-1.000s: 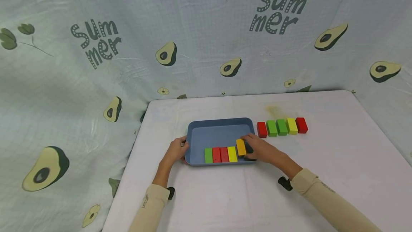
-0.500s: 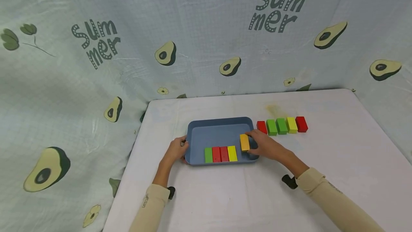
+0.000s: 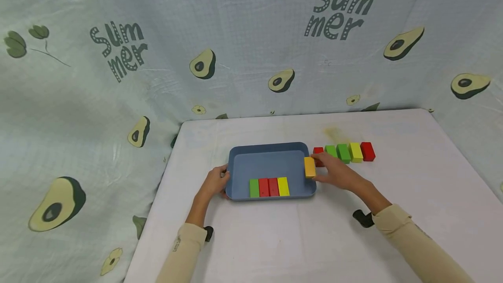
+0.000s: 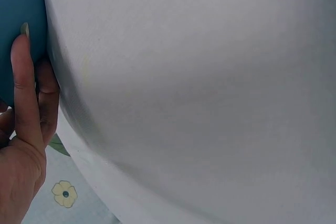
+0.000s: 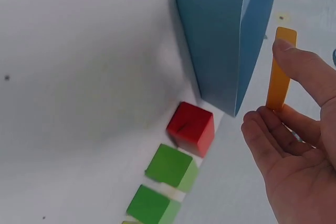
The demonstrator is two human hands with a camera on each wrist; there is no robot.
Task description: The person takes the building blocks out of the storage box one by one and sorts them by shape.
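A blue-grey tray [image 3: 259, 160] lies on the table, with my left hand [image 3: 214, 181] gripping its left edge. The left wrist view shows a finger or thumb over the tray [image 4: 21, 3] and others curled against its outside. Between thumb and fingertips, my right hand [image 3: 339, 174] pinches an orange-yellow block [image 3: 309, 167], raised at the tray's right rim. In the right wrist view that block [image 5: 280, 74] is seen edge-on, apart from the tray wall. Along the tray's front side stand a green block [image 3: 254, 188], two red blocks [image 3: 269, 187] and a yellow block [image 3: 283, 186].
Right of the tray runs a row of blocks: a red one [image 3: 318, 152] partly behind my right hand, two green ones [image 3: 343, 153], a yellow one [image 3: 356, 152] and a red one [image 3: 367, 151]. A printed cloth [image 3: 243, 56] hangs behind the white-covered table [image 3: 267, 239].
My right hand has carried the orange-yellow block up and rightward, from beside the tray's yellow block to over the right rim. My left hand has stayed at the tray's left edge.
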